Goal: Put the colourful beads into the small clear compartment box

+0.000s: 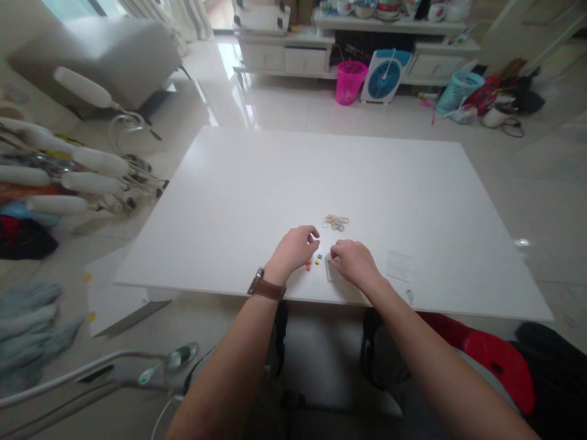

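Note:
My left hand (297, 249), with a brown-strapped watch on the wrist, hovers over the near part of the white table. Its fingers are bent, with a gap between thumb and forefinger and nothing visible in it. Below its fingertips lie small red-orange pieces (309, 266) and a few blue and yellow pieces (318, 259). My right hand (352, 259) is closed, fingertips pinched at the left side of a small clear tray (334, 276). A tiny green piece (329, 258) shows by those fingertips; whether they grip it is unclear. Beyond both hands sits a loose pile of rubber bands (336, 222).
A clear flat lid or plate (398, 266) rests right of my right hand, with a small crumpled clear bag (409, 297) near the front edge of the white table (284, 177). A red seat (498, 360) is under the right side. Across the floor stand a pink basket (350, 84) and a fan (384, 76).

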`<state>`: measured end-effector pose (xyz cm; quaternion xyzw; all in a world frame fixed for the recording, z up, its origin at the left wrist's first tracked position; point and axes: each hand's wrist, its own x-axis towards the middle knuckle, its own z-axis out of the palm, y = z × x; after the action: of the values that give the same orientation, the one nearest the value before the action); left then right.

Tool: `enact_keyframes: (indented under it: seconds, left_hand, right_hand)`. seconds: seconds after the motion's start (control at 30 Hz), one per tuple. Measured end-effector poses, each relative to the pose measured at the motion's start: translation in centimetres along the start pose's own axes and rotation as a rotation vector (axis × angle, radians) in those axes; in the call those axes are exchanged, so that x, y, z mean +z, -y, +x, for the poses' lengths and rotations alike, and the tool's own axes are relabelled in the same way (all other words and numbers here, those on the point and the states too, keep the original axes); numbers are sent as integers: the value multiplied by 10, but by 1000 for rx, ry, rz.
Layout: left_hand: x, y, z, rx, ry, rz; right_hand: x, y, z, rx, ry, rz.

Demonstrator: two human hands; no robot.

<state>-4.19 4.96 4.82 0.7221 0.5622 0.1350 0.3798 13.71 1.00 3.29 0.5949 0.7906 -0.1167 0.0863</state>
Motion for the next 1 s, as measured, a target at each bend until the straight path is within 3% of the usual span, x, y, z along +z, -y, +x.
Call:
enact_keyframes:
  seconds: [0.5, 0.73, 1.0]
  left_hand:
    - [8, 5, 4, -16, 47, 101]
    - [30, 15, 5, 93, 115, 338]
    - [48, 12, 8, 62, 124, 517]
  right_hand:
    - [-6, -4, 6, 13, -17, 48]
    - [-14, -15, -12, 44, -49, 115]
    - [-15, -22, -31, 51, -110, 188]
